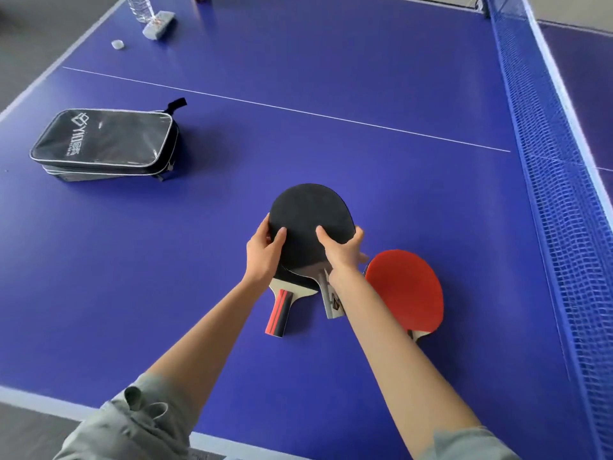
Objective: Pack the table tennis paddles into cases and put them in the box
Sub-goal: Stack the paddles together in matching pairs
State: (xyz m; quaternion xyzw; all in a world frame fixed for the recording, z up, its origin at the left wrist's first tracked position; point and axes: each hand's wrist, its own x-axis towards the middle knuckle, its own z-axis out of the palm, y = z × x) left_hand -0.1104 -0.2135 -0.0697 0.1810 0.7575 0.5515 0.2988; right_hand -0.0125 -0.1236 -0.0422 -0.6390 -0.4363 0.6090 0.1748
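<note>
Two paddles lie stacked black side up at the table's middle. The top black paddle (pixel 310 217) has a grey handle; the lower paddle shows its red-and-black handle (pixel 279 312) to the left. My left hand (pixel 263 254) grips the blade's left edge and my right hand (pixel 341 250) grips its right edge. A third paddle (pixel 406 288), red side up, lies just right of my right forearm. Black zipped cases (pixel 102 141), stacked with a grey one beneath, rest at the far left. No box is in view.
The blue table (pixel 381 78) has a white centre line. A blue net (pixel 557 180) runs along the right side. At the far left corner stand a water bottle (pixel 141 6), a grey block (pixel 159 24) and a small white cap (pixel 117 44).
</note>
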